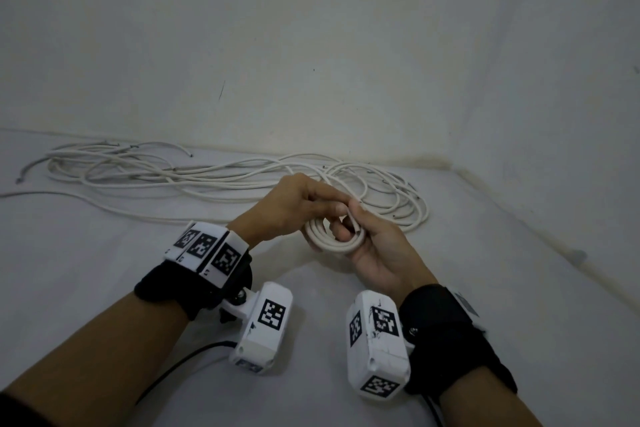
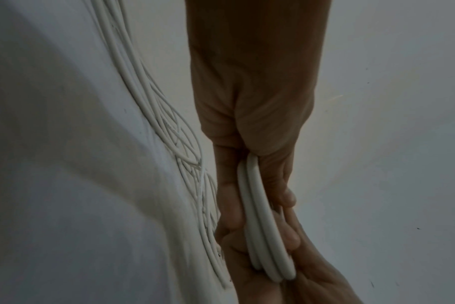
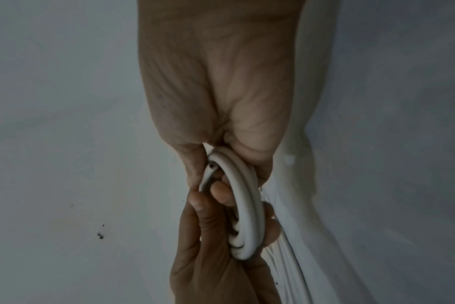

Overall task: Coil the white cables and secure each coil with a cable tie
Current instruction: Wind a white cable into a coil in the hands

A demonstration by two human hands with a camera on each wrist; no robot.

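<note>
You hold a small coil (image 1: 332, 242) of thick white cable, a few tight loops, above the pale bench (image 1: 104, 270) between both hands. Your left hand (image 1: 294, 204) curls around its far-left side; your right hand (image 1: 372, 246) pinches the near-right side, thumb on top. The right wrist view alone shows the coil's cut end (image 3: 211, 165). Loose white cables (image 1: 207, 177) sprawl along the bench's far edge.

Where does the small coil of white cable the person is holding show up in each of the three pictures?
Head: coil at centre, held between both hands.
Left wrist: lower centre, seen edge-on.
Right wrist: lower centre, cut end showing.
Shared landmark: the loose cable pile lying behind.
</note>
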